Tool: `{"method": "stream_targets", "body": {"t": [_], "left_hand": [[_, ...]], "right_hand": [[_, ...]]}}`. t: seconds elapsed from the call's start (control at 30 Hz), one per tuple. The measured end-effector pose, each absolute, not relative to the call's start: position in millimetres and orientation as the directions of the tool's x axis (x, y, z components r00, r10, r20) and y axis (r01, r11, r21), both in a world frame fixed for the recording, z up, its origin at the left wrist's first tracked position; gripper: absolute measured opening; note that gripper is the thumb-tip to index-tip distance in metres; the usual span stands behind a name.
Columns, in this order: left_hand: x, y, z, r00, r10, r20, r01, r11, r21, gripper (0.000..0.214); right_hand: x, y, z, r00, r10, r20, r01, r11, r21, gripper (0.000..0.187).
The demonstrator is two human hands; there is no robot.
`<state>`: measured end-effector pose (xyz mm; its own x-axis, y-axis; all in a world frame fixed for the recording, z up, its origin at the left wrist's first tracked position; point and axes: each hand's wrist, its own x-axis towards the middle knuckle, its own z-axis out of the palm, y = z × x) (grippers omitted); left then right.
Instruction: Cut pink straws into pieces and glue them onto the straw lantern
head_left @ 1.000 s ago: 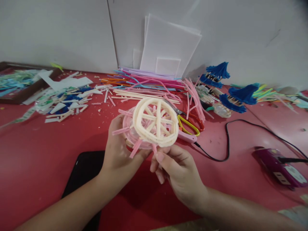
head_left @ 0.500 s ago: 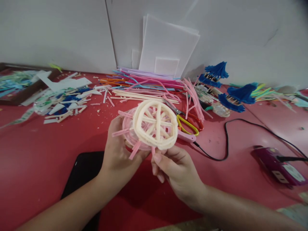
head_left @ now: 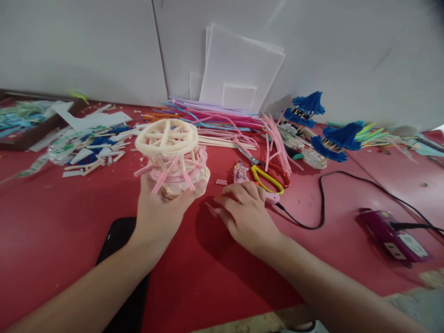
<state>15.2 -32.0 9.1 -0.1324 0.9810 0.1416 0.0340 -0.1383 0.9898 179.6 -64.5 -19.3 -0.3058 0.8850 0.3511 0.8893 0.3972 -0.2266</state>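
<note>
My left hand (head_left: 157,210) is closed round the bottom of a small drum made of straws (head_left: 171,157), held upright above the red table (head_left: 69,208). The drum has a cream spoked ring on top and pink straws round its side. My right hand (head_left: 244,212) rests low on the table to the right of it, fingers bent and together. Its fingertips touch down by a short pink straw piece (head_left: 210,208). A pink glue gun (head_left: 240,173) lies just behind this hand. Whether the fingers hold anything is hidden.
Scissors with yellow and red handles (head_left: 268,178) lie beside the gun, whose black cord (head_left: 321,194) runs to a purple power strip (head_left: 393,236). Coloured straws (head_left: 215,122), white offcuts (head_left: 93,148), white sheets (head_left: 239,69) and blue tassel pieces (head_left: 333,138) line the back. A black phone (head_left: 120,259) lies under my left forearm.
My left hand has carried the straw drum left and turned it upright. My right hand has let go of it and dropped to the table by the glue gun.
</note>
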Motion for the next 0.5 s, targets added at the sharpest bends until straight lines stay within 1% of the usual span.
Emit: {"method": "stream_targets", "body": {"t": [0.1,0.2,0.33,0.43,0.5], "left_hand": [[16.7,-32.6,10.0,-0.163,0.982,0.1,0.031,-0.097,0.995,0.049],[17.1,-32.8,9.9,-0.2,0.977,0.075,0.052,-0.066,0.996,0.051],[16.6,-33.6,8.9,-0.18,0.978,0.108,0.048,-0.101,0.994,0.05],[15.9,-34.6,7.6,-0.182,0.98,0.083,0.044,-0.076,0.996,0.053],[15.2,-35.1,6.5,-0.178,0.981,0.071,0.075,-0.058,0.995,0.052]], "right_hand": [[172.4,-65.6,-21.0,-0.333,0.858,0.391,0.893,0.42,-0.162,0.019],[169.9,-65.4,-21.4,-0.356,0.845,0.398,0.878,0.449,-0.168,0.021],[172.6,-66.3,-20.4,-0.339,0.855,0.392,0.873,0.442,-0.208,0.015],[175.1,-66.6,-20.5,-0.333,0.864,0.377,0.877,0.431,-0.214,0.006],[176.6,-66.0,-20.8,-0.333,0.859,0.389,0.874,0.436,-0.215,0.004]]}}
